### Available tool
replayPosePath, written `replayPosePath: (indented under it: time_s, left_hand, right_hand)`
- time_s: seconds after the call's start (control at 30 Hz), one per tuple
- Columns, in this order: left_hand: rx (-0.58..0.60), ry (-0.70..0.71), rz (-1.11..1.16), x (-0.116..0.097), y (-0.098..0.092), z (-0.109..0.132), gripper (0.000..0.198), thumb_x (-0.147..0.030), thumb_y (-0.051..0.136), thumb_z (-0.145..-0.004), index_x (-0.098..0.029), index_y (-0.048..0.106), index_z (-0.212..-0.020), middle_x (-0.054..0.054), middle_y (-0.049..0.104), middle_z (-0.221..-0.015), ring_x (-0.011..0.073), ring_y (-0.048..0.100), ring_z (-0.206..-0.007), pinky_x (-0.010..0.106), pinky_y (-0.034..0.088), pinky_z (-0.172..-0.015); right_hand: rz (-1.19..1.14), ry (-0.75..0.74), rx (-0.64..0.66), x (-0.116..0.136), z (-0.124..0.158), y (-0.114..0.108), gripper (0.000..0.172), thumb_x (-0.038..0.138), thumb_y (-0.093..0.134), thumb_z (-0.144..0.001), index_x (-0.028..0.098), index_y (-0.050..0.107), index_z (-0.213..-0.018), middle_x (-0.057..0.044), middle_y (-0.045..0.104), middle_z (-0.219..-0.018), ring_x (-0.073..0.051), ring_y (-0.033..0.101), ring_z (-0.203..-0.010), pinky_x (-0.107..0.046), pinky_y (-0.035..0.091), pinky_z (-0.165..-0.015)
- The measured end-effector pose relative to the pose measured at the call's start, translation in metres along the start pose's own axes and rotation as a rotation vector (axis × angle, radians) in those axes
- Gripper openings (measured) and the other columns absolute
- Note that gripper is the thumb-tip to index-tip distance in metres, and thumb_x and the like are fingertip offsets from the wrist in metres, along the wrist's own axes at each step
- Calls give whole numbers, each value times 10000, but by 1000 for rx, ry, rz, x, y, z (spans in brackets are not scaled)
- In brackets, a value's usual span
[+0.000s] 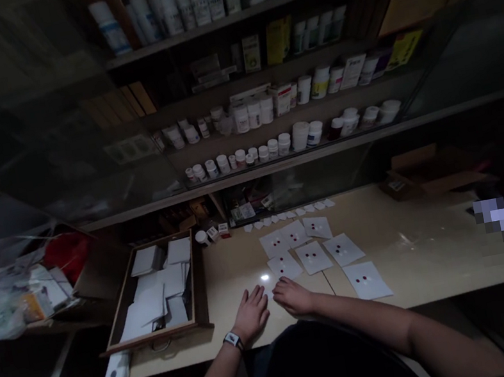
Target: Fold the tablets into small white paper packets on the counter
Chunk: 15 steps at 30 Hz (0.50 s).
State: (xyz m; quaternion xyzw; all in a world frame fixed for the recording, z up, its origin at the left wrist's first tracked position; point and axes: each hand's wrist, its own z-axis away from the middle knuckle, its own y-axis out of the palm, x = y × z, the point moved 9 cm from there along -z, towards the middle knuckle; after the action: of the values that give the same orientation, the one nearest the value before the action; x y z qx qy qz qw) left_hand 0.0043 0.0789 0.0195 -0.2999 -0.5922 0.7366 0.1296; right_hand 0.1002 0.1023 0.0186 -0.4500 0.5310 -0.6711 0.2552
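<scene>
The left hand [253,310], with a watch [232,340] worn at its wrist, is laid palm down near the front of the pale table [414,251], its fingers stretched out and nothing seen in its grasp. Beside it, the right hand [293,297] is held with its fingers bent; whether anything is pinched beneath them cannot be told. Seven square paper sheets [321,262] are spread beyond and to the right of the hands, and small dark red pills [364,278] are set on them. Behind these, a row of small white papers [290,214] is laid out. To the left, an open drawer [200,295] is filled with stacked white paper [171,281]. Bottles [242,118] are lined up on the shelves above, and an opened cardboard box [395,186] is seen at the table's right rear.
</scene>
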Motion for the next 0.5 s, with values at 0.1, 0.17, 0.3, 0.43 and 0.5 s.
replayPosePath:
  time_s: [0.1, 0.17, 0.3, 0.43, 0.5]
  left_hand:
    - [8, -54, 25, 2, -2, -3, 494, -310, 439, -947, -177, 390, -1420, 122, 393, -1497, 237, 255, -1424, 494, 206, -1153]
    - [26, -68, 17, 2, -1, -5, 502, -315, 416, -956, -174, 367, -1436, 116, 379, -1506, 239, 233, -1431, 495, 210, -1151]
    - [-5, -105, -64, 5, -1, -3, 466, -351, 387, -971, -215, 414, -1417, 103, 259, -1565, 284, 210, -1435, 513, 249, -1118]
    - [28, -92, -119, 7, 7, 4, 534, -384, 376, -972, -238, 310, -1481, 90, 283, -1557, 283, 302, -1391, 500, 277, -1100]
    - [46, -80, -116, 7, 11, 7, 578, -384, 365, -973, -224, 226, -1512, 90, 281, -1557, 271, 297, -1396, 494, 262, -1110]
  right_hand:
    - [-24, 9, -15, 2, 1, -1, 272, 172, 474, -852, 140, 629, -1073, -125, 651, -1022, -244, 517, -965, -392, 313, -941]
    - [-54, 26, -15, -1, 2, 0, 289, 164, 477, -856, 151, 618, -1108, -116, 652, -1033, -237, 521, -976, -373, 322, -921]
    - [-76, 96, 0, -16, -1, 1, 278, 164, 473, -882, 173, 621, -1116, -102, 651, -1028, -225, 534, -972, -343, 340, -876]
    - [23, 117, 3, -30, -11, -3, 249, 189, 438, -933, 163, 637, -1080, -107, 645, -1009, -216, 539, -920, -344, 347, -855]
    - [66, 28, 22, -26, -17, -3, 247, 201, 435, -947, 157, 642, -1074, -107, 647, -981, -214, 536, -908, -342, 350, -843]
